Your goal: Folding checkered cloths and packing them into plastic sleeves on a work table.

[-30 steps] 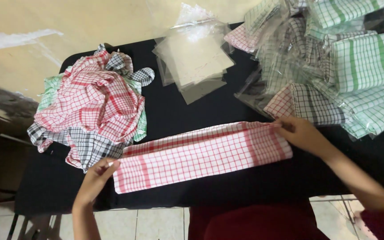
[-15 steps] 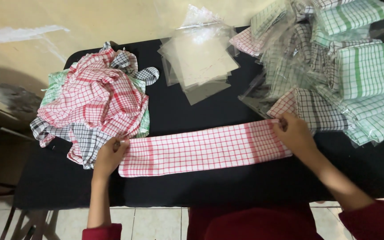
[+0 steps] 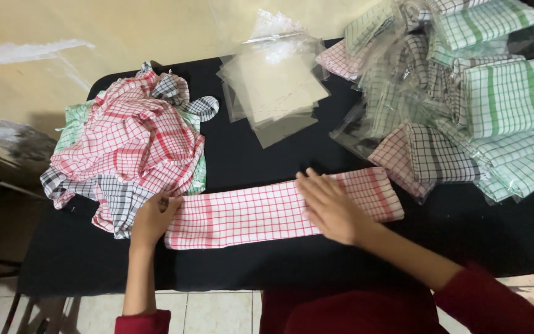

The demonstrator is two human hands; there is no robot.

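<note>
Hands first: the left hand point(image 3: 152, 218) pinches the left end of a folded red-and-white checked cloth point(image 3: 248, 213), fingers curled over its edge, while the right hand point(image 3: 332, 207) lies flat and open on the cloth, palm down, pressing it a little right of its middle. Both wrists show dark red sleeves.

The cloth is a long narrow strip lying across the near part of a black table point(image 3: 279, 266), running from left to right and rising slightly toward its right end.

Just beyond the left hand sits a loose heap of crumpled checked cloths point(image 3: 128, 142) — mostly red, with some black-and-white and green ones under it — and the heap touches the strip's left end. Behind the strip, near the middle of the table, lies a stack of clear plastic bags point(image 3: 273, 93), well apart from the hands. To the right is a pile of folded cloths already in clear bags point(image 3: 465, 105) — green, red and black checks — its nearest corner just beside the strip's right end. A pale wall point(image 3: 63, 37) rises behind the table.
</note>
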